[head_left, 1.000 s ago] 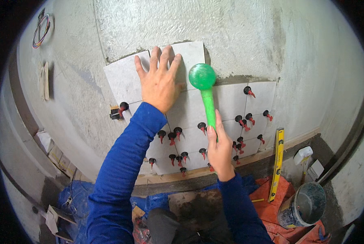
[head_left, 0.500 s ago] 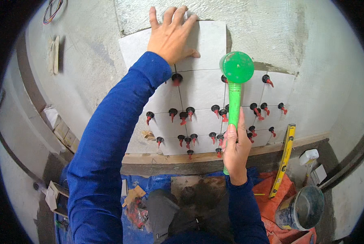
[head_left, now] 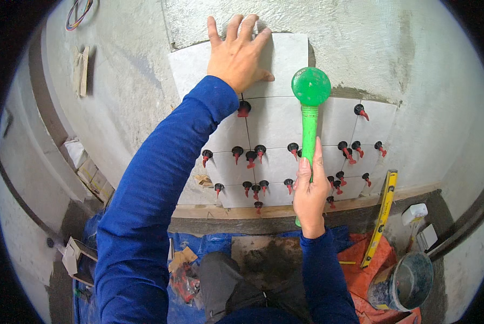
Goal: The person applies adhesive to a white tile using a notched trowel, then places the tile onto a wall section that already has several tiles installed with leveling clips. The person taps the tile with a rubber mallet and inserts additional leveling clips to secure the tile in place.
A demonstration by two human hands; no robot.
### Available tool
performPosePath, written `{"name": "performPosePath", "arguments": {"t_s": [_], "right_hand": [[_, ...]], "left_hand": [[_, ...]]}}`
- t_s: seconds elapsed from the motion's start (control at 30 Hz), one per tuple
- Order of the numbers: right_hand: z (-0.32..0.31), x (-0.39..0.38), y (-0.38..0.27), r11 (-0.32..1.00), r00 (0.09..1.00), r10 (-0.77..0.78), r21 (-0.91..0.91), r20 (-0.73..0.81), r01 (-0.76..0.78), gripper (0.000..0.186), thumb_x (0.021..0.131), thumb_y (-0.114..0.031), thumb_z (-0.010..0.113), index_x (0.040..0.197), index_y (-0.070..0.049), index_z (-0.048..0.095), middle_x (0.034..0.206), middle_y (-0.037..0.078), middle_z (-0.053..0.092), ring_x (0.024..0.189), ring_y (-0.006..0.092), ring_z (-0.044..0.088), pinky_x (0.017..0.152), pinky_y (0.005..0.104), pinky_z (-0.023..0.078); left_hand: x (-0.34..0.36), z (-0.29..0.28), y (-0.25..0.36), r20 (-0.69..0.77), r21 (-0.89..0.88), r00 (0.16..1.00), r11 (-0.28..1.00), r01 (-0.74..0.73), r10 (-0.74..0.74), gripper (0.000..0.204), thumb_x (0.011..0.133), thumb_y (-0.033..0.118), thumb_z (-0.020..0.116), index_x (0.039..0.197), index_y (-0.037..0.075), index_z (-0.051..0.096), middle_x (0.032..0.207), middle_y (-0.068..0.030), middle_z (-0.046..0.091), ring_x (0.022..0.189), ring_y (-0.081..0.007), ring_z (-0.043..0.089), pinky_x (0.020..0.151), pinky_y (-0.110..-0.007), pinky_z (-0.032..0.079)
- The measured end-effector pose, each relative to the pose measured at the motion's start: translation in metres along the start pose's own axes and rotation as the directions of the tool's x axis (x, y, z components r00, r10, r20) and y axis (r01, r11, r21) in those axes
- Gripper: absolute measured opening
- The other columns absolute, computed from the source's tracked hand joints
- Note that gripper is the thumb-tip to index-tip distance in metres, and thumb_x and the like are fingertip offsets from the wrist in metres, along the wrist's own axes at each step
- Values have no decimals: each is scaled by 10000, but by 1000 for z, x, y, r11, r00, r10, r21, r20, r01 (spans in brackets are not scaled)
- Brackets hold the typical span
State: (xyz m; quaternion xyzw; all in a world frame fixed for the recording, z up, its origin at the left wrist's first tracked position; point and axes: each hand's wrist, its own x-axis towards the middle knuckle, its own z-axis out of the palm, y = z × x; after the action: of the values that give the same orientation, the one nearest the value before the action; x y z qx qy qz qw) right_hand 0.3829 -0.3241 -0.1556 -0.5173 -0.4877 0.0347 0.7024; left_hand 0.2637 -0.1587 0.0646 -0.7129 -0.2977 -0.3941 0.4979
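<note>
My left hand (head_left: 236, 56) lies spread over the upper edge of the top wall tiles (head_left: 288, 65), fingers apart and pointing up, thumb out to the right. In my right hand (head_left: 311, 194) is a green mallet (head_left: 310, 86), gripped by its handle with the round head up, in front of the tiles. Whether the head touches a tile I cannot tell. Light grey tiles cover the middle of the wall in rows. Black and red tile-levelling clips (head_left: 251, 156) stick out along their joints; the mallet and my right hand hide some of them.
A wooden batten (head_left: 220, 212) runs under the lowest row. At right, a yellow spirit level (head_left: 380, 218) leans near an orange cloth (head_left: 355, 281) and a dirty bucket (head_left: 408, 283). Blue sheeting (head_left: 204, 243) covers part of the floor. Wires (head_left: 79, 15) hang at upper left.
The view has shifted slightly, so the wall sits a little lower and further right. The mallet has moved a little left against the tiles; my left hand keeps its place on them.
</note>
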Motion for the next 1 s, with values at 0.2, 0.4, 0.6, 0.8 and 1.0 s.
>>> {"name": "performPosePath", "arguments": {"t_s": [0.2,0.4,0.6,0.8,1.0], "right_hand": [[-59,-25,22,992,999,47,116,-12,-46,510,1119,-165,530,1594,0,448,1406,234,667,1148,244,690,997,376,535],[-219,-149,94,1000,925,-3,10,-381,7,402,1098,-182,571,1425,51,561,1225,161,713,1082,267,669,980,397,529],[-340,-367,115,679,575,136,-348,-806,-647,359,1065,-218,654,1316,39,649,1063,193,724,951,306,693,858,413,549],[-380,-448,137,354,397,-31,-381,-917,-854,426,1063,-287,658,1332,43,668,1100,265,735,998,429,716,870,483,562],[-414,-469,190,369,480,-185,-514,-857,-774,394,1056,-165,671,1387,36,599,1098,179,751,912,279,740,746,385,582]], "left_hand": [[4,-10,1,-70,-91,997,996,13,-19,1064,639,653,925,1558,283,537,1619,-119,446,1534,-361,353,1244,-774,115],[-95,-60,-46,-270,-420,949,907,38,-164,688,958,460,757,1557,192,550,1620,-193,438,1469,-357,461,1180,-582,398],[-430,-101,-21,146,-336,923,860,385,-356,521,1017,437,730,1426,120,667,1522,-241,555,1328,-494,555,1085,-623,462],[-706,-154,39,864,51,374,800,598,-335,519,947,527,768,1346,198,722,1391,-176,644,1247,-442,610,1057,-662,451],[-726,-156,91,984,148,-36,688,710,-175,486,941,460,757,1327,166,730,1364,-183,667,1227,-412,636,1045,-609,473]]}}
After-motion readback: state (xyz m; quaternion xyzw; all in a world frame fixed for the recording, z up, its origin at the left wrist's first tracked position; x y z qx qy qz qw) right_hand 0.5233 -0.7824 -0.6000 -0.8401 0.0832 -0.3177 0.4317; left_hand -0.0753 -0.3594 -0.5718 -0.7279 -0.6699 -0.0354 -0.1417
